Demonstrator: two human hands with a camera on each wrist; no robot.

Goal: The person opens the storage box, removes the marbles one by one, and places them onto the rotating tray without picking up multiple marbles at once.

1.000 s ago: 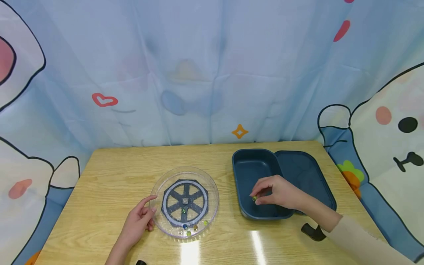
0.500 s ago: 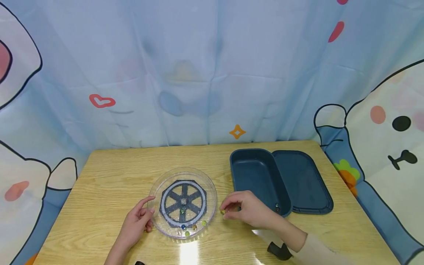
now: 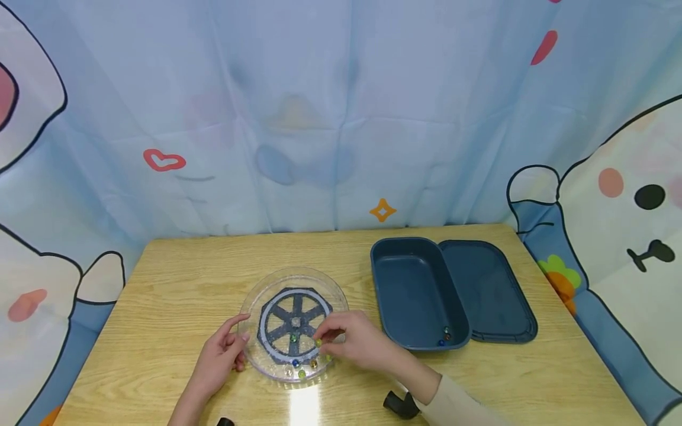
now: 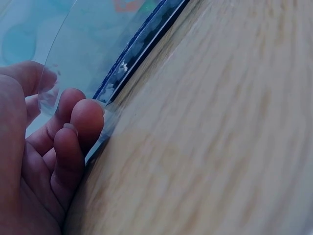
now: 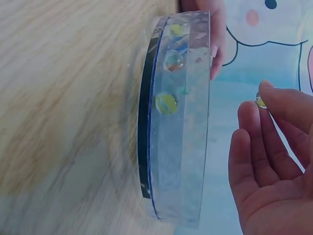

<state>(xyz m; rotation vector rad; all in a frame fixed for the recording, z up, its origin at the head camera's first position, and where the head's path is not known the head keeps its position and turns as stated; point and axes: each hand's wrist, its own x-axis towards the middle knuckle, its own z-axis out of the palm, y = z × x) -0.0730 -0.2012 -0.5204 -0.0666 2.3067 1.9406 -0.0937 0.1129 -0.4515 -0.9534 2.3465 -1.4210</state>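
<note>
A clear round dish (image 3: pixel 288 275) with a dark spoked wheel pattern at its base stands on the table. My left hand (image 3: pixel 217 358) grips its left rim; in the left wrist view the fingers (image 4: pixel 88 120) curl at the clear wall. Over the dish's right side, my right hand (image 3: pixel 362 343) pinches a yellow-green marble (image 5: pixel 261 101) between thumb and fingertips, above the rim. Several marbles lie inside the dish, mostly toward its near side, among them a blue marble (image 3: pixel 296 363), an amber marble (image 3: pixel 313 364) and a green marble (image 3: pixel 294 338).
A dark blue box (image 3: pixel 379 278) stands right of the dish, with a few marbles (image 3: pixel 446 336) in its near right corner. Its lid (image 3: pixel 487 290) lies against its right side. A patterned blue curtain (image 3: pixel 298 118) hangs behind the wooden table (image 3: pixel 197 272).
My right hand has come out of the blue box with the yellow-green marble and moved left to above the dish. My left hand has stayed at the dish's rim.
</note>
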